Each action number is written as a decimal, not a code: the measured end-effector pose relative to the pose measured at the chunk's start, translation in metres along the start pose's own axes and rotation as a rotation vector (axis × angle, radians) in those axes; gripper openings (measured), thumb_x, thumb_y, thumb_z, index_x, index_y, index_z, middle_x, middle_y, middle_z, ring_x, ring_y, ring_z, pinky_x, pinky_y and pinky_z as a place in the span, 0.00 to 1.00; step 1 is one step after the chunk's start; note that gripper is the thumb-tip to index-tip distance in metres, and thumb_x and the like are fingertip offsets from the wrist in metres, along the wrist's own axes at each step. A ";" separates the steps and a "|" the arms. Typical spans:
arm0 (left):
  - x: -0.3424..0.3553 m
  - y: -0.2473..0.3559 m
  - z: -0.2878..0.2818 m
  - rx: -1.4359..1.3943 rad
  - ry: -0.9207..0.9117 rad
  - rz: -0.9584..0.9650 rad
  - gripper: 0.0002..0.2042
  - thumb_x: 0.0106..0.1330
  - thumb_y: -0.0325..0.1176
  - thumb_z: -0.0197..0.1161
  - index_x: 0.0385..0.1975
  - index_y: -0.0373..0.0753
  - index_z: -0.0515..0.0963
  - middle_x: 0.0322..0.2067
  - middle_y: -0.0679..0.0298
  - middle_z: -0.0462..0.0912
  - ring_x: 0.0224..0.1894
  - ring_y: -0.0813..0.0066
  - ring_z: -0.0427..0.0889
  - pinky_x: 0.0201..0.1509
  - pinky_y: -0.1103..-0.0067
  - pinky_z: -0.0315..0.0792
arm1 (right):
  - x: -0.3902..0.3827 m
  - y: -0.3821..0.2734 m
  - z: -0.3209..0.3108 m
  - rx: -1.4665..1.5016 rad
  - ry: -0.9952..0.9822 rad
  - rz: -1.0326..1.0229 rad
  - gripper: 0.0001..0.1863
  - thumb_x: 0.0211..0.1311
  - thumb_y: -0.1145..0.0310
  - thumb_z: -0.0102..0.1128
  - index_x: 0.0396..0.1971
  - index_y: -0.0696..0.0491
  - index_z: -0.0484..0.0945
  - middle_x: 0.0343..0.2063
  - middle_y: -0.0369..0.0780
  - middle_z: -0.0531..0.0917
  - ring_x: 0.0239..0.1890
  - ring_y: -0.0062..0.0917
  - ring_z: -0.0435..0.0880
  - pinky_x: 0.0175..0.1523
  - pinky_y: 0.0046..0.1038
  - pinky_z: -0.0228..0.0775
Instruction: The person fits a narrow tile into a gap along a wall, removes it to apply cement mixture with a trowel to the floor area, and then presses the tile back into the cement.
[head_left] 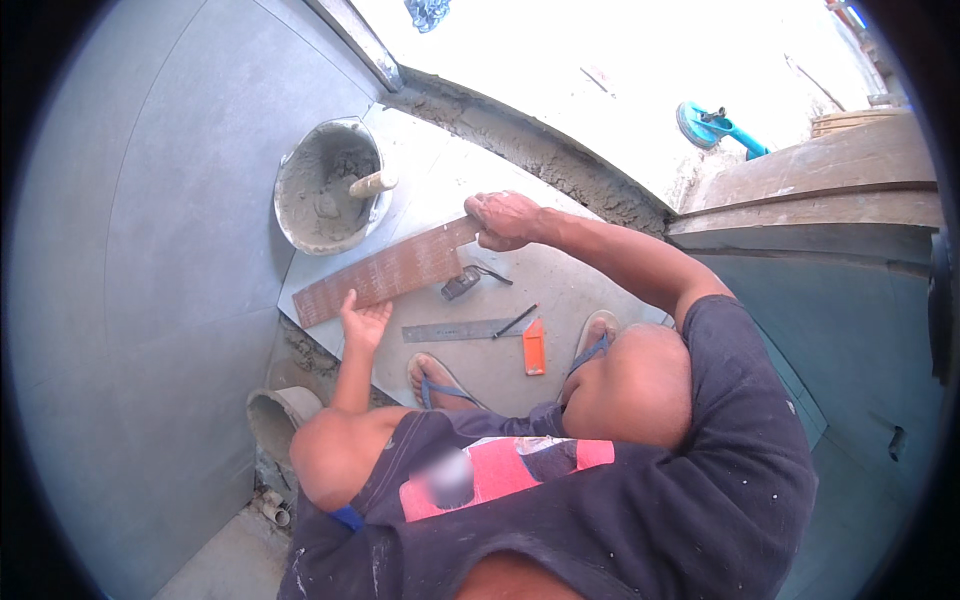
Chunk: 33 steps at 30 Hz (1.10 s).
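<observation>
A long brown tile strip [385, 272], notched at its right end, slants in front of me with its ribbed face up. My right hand [505, 220] grips its far right end. At the lower edge, my left hand [365, 322] is palm up, its thumb over the strip and its other fingers partly hidden at the edge. Just below the strip lies a dark tape measure [461, 283]. Nearer my feet is a try square with a metal blade [455, 330] and an orange handle [534, 348]. A black pencil or marker [516, 321] lies across the blade.
A bucket of grey mortar [330, 185] with a handled tool [373, 184] stands far left, beside the grey tiled wall [190, 180]. Another bucket [280, 420] is by my left knee. A mortar-filled gap [540, 145] borders the floor tiles. Beyond it lies a blue suction cup lifter [715, 127].
</observation>
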<state>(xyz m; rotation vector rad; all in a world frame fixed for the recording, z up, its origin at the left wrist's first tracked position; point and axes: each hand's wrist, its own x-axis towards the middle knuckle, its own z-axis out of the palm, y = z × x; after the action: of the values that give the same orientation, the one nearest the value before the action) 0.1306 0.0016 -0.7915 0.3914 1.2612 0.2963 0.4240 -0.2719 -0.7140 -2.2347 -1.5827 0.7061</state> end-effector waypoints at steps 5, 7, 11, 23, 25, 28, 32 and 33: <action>0.001 0.008 -0.020 -0.224 -0.148 0.186 0.30 0.64 0.39 0.61 0.65 0.36 0.64 0.63 0.52 0.70 0.66 0.54 0.70 0.69 0.55 0.66 | -0.027 -0.050 -0.028 0.046 0.053 -0.002 0.18 0.54 0.62 0.60 0.39 0.60 0.74 0.33 0.51 0.82 0.38 0.47 0.84 0.44 0.45 0.76; -0.013 0.010 -0.016 -0.273 -0.228 0.173 0.27 0.64 0.37 0.59 0.63 0.38 0.67 0.62 0.54 0.72 0.65 0.55 0.71 0.68 0.54 0.67 | -0.042 -0.054 -0.025 0.106 0.046 0.041 0.19 0.55 0.59 0.62 0.41 0.59 0.75 0.33 0.50 0.83 0.37 0.47 0.84 0.43 0.45 0.75; -0.032 0.016 -0.016 -0.341 -0.402 0.195 0.31 0.63 0.41 0.57 0.67 0.37 0.66 0.66 0.52 0.70 0.69 0.50 0.67 0.72 0.49 0.60 | -0.075 -0.061 -0.025 0.213 0.088 0.062 0.20 0.56 0.57 0.65 0.43 0.56 0.76 0.34 0.49 0.85 0.37 0.45 0.85 0.43 0.45 0.76; -0.130 0.043 0.030 -0.203 -0.768 0.406 0.43 0.58 0.60 0.69 0.66 0.35 0.65 0.63 0.47 0.68 0.67 0.45 0.64 0.76 0.48 0.49 | -0.171 -0.037 -0.045 0.772 -0.019 0.265 0.23 0.54 0.56 0.73 0.44 0.55 0.79 0.30 0.42 0.84 0.33 0.27 0.81 0.39 0.32 0.71; -0.139 0.053 0.047 -0.077 -0.923 0.378 0.45 0.58 0.63 0.69 0.65 0.32 0.66 0.58 0.49 0.72 0.66 0.47 0.65 0.76 0.47 0.50 | -0.184 -0.032 -0.041 0.872 -0.005 0.283 0.22 0.54 0.56 0.75 0.43 0.54 0.80 0.27 0.38 0.82 0.31 0.22 0.77 0.36 0.29 0.67; -0.174 0.058 0.095 0.031 -0.877 0.362 0.38 0.61 0.62 0.66 0.56 0.30 0.72 0.48 0.52 0.77 0.60 0.50 0.72 0.71 0.46 0.59 | -0.201 -0.025 -0.043 0.892 0.037 0.257 0.23 0.56 0.55 0.74 0.45 0.54 0.80 0.25 0.37 0.81 0.30 0.22 0.76 0.36 0.29 0.66; -0.188 0.071 0.144 0.192 -0.704 0.353 0.28 0.65 0.60 0.63 0.44 0.36 0.76 0.40 0.54 0.80 0.52 0.54 0.79 0.64 0.45 0.68 | -0.217 -0.016 -0.056 0.752 0.083 0.335 0.24 0.59 0.56 0.71 0.51 0.55 0.80 0.32 0.41 0.84 0.38 0.27 0.82 0.45 0.31 0.73; -0.190 0.069 0.157 0.220 -0.666 0.340 0.27 0.65 0.60 0.62 0.42 0.37 0.76 0.38 0.54 0.81 0.50 0.55 0.80 0.62 0.45 0.69 | -0.222 -0.013 -0.056 0.717 0.136 0.370 0.24 0.60 0.57 0.70 0.53 0.55 0.80 0.35 0.42 0.85 0.41 0.28 0.83 0.48 0.32 0.74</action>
<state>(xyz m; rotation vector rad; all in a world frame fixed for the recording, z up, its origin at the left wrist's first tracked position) 0.2278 -0.0360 -0.5579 0.8213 0.5675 0.2819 0.3863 -0.4744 -0.6136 -1.9600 -0.6819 0.9970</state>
